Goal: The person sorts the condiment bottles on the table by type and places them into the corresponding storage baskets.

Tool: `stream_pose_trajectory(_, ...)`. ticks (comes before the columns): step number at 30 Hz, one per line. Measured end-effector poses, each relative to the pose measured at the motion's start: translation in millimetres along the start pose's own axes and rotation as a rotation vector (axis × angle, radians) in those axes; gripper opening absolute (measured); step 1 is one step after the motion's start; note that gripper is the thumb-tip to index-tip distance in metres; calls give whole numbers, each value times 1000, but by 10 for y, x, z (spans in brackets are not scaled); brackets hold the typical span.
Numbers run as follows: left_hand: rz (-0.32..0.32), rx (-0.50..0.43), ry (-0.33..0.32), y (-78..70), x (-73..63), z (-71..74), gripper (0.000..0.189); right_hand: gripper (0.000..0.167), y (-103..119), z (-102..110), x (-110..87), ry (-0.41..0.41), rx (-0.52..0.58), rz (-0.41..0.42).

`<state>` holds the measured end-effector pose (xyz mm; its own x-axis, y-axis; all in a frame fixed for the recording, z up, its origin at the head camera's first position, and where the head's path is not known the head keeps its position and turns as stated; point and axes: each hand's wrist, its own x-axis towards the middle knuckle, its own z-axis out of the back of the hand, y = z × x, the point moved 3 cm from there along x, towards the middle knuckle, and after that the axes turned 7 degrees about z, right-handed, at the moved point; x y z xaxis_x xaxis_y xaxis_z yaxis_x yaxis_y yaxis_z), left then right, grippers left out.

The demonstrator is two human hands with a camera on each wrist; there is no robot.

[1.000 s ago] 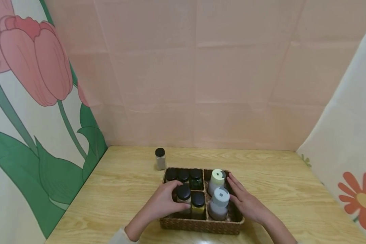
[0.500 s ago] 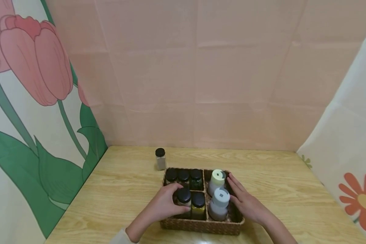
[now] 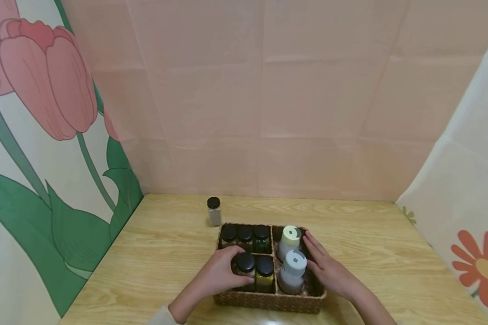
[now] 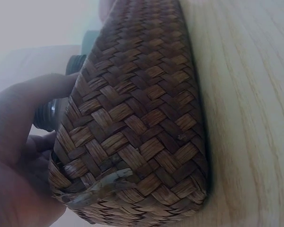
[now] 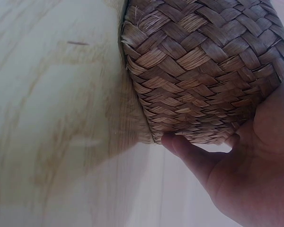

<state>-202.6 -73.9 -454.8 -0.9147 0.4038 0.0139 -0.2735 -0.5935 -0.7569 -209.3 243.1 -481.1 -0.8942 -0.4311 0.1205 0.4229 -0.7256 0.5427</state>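
Note:
My left hand holds a black-lidded spice jar in the front left compartment of a woven basket, thumb and fingers around its side. Right beside that jar stands another black-lidded jar with yellow contents. My right hand holds the basket's right side, with the thumb over the rim; in the right wrist view a finger lies on the outer weave. In the right compartment stand a bottle with a pale yellow cap and a bottle with a white cap.
Three black-lidded jars fill the back left compartment. Another jar with a black lid stands on the wooden table behind the basket's left corner. A pink cloth hangs behind the table, with printed cloths at both sides.
My left hand has lowered the spice jar, so its lid now sits about level with the yellow jar beside it. The right hand and the basket have stayed in place.

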Motion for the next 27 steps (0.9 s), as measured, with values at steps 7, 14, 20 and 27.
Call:
stream_pose_trajectory(7, -3, 42, -8, 28, 5, -22, 59, 65, 6, 3, -3, -1, -8, -4)
stream_pose_trajectory(14, -11, 80, -15, 33, 25, -47, 59, 65, 5, 3, 1, -12, -10, 2)
stream_pose_trajectory(20, 0, 172, -3, 46, 34, -69, 61, 65, 7, 4, 1, -13, -11, 3)
stream_pose_trajectory(27, 11, 191, 38, 58, 49, -77, 61, 65, 6, 1, 5, -6, -8, -4)
